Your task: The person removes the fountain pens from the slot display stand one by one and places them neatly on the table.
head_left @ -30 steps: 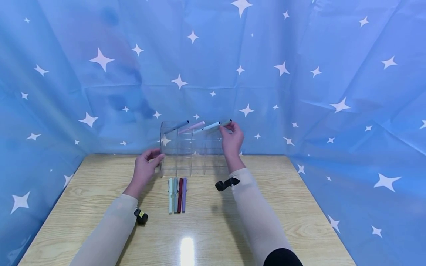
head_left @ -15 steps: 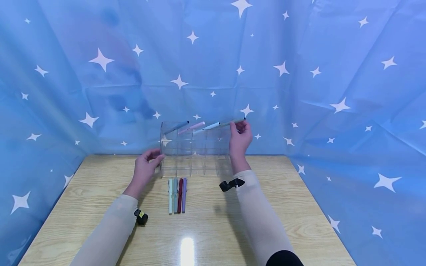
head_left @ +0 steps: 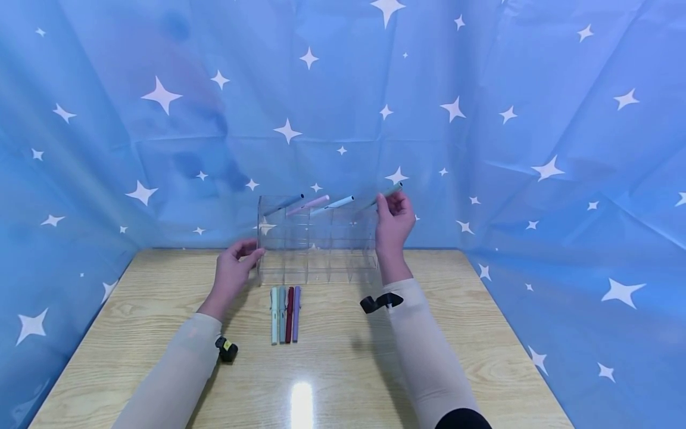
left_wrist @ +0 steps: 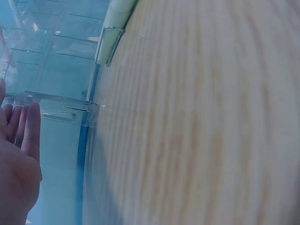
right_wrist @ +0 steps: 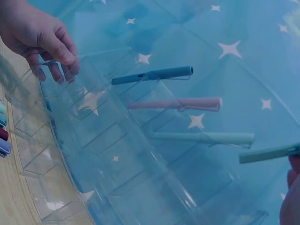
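Observation:
A clear tiered pen rack [head_left: 296, 277] stands at the back of the table. At its upper right, my right hand [head_left: 395, 229] pinches a green pen [head_left: 393, 190], held at a slant with its dark open-looking end up; in the right wrist view the pen [right_wrist: 266, 154] is apart from the pens lying on the rack. My left hand [head_left: 234, 271] rests against the rack's left side panel, fingers fairly straight in the left wrist view. On the top tier lie a dark blue pen [head_left: 284, 205], a pink pen [head_left: 309, 205] and a light blue pen [head_left: 333, 205], side by side.
In front of the rack, a pale mint pen [head_left: 274, 316], a grey-blue pen [head_left: 282, 316], a dark red pen [head_left: 290, 316] and a purple pen [head_left: 296, 316] lie in a row on the wooden table [head_left: 343, 369]. A blue star-patterned curtain [head_left: 343, 107] hangs behind.
My right hand has moved right with the green pen, which now slants more steeply and is farther from the light blue pen. The left hand and the rack stay put.

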The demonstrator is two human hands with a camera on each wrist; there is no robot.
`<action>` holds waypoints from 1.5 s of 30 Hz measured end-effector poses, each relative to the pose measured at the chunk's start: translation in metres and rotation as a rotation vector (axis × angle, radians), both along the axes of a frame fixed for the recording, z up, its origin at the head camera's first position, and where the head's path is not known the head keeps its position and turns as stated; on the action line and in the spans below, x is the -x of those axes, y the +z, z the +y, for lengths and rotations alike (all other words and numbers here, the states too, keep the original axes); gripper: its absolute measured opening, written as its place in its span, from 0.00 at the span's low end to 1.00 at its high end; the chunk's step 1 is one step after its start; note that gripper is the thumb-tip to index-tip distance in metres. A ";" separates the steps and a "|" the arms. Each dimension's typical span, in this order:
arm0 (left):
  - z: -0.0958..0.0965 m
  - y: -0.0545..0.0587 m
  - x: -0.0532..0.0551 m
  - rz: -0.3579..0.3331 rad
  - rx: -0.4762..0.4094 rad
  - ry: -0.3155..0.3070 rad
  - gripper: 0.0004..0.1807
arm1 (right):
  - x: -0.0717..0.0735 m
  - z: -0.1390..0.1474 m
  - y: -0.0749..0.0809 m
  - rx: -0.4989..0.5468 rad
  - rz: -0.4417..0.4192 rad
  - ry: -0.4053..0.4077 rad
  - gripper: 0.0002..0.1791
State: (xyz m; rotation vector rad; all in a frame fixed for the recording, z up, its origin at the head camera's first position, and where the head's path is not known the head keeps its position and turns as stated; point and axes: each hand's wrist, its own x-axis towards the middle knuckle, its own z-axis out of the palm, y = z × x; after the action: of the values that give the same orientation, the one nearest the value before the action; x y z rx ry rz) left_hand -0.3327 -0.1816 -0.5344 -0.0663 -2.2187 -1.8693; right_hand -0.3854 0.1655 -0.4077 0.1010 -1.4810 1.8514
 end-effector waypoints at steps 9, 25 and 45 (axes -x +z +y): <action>0.000 -0.001 0.000 -0.007 -0.012 0.001 0.26 | -0.014 0.000 -0.002 0.013 -0.001 0.104 0.07; 0.000 0.000 0.000 -0.016 -0.021 0.001 0.26 | -0.043 0.003 -0.025 -0.117 -0.150 0.345 0.18; 0.000 0.002 0.001 -0.037 -0.049 0.000 0.25 | -0.070 -0.006 -0.048 -0.167 -0.343 0.517 0.19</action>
State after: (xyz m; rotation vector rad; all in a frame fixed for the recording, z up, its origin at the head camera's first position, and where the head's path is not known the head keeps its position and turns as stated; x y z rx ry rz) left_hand -0.3336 -0.1812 -0.5327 -0.0240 -2.1950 -1.9398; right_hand -0.3150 0.1599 -0.4560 0.2800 -1.9897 2.2266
